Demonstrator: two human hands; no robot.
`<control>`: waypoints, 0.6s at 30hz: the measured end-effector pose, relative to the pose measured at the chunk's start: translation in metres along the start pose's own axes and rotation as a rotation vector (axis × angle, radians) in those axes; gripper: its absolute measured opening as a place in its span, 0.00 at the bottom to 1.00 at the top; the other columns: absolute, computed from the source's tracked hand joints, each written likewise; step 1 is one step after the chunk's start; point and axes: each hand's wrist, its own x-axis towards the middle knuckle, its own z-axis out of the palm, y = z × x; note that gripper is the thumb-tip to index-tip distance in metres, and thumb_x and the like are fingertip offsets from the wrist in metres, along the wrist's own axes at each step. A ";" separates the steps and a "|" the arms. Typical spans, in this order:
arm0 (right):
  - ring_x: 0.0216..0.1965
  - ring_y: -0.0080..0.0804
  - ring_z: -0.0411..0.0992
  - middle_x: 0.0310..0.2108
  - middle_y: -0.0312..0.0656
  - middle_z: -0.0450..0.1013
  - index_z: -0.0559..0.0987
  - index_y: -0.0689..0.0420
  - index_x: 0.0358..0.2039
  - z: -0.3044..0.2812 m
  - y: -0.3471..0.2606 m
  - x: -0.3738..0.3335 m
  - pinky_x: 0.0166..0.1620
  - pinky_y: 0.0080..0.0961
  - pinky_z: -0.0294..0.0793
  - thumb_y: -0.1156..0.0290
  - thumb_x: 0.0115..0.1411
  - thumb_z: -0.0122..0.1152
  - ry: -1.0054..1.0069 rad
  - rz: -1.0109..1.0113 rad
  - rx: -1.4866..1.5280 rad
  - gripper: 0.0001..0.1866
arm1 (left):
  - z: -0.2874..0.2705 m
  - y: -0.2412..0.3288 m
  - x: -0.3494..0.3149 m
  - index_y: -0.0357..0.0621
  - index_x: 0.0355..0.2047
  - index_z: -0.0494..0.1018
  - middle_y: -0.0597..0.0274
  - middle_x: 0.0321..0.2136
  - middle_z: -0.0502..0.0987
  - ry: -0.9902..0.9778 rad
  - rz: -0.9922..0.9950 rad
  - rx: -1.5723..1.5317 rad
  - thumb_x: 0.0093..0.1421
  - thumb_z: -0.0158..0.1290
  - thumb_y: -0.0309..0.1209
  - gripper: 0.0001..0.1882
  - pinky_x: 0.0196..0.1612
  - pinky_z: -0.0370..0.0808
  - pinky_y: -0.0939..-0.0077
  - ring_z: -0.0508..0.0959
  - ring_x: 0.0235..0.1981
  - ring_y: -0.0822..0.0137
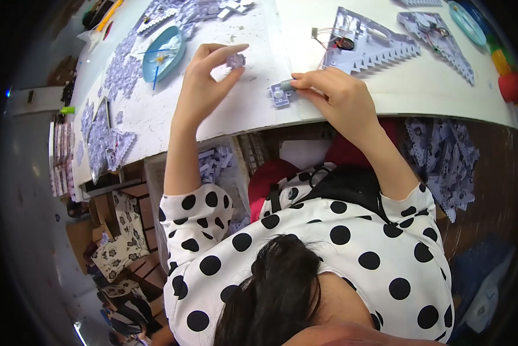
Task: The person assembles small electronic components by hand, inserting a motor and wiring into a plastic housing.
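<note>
My left hand (pixel 204 81) is raised over the table, thumb and fingers curved round a small lavender plastic part (pixel 236 60). A little to the right, my right hand (pixel 342 95) pinches a short grey-green cylinder, which looks like a small motor (pixel 286 85). The cylinder's near end sits at a lavender plastic housing (pixel 280 97) close to the table's front edge. Beyond my right hand lies a lavender saw-toothed shell (pixel 374 43) with a round black piece and thin wires; one wire ends in a small connector (pixel 315 33).
A second toothed shell (pixel 438 40) lies at the right, near a light blue dish (pixel 467 23). On the left are another blue dish (pixel 177 55) with small parts and tools, and a heap of lavender pieces (pixel 117 75). Bins of parts (pixel 216 164) stand under the table (pixel 253 118).
</note>
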 end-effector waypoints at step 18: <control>0.33 0.37 0.77 0.30 0.37 0.77 0.78 0.53 0.37 0.005 0.000 -0.005 0.34 0.33 0.75 0.71 0.56 0.67 0.019 0.055 0.033 0.08 | 0.060 0.031 -0.058 0.38 0.34 0.75 0.47 0.55 0.76 0.169 -0.068 -0.460 0.50 0.66 0.14 0.13 0.57 0.75 0.63 0.75 0.57 0.60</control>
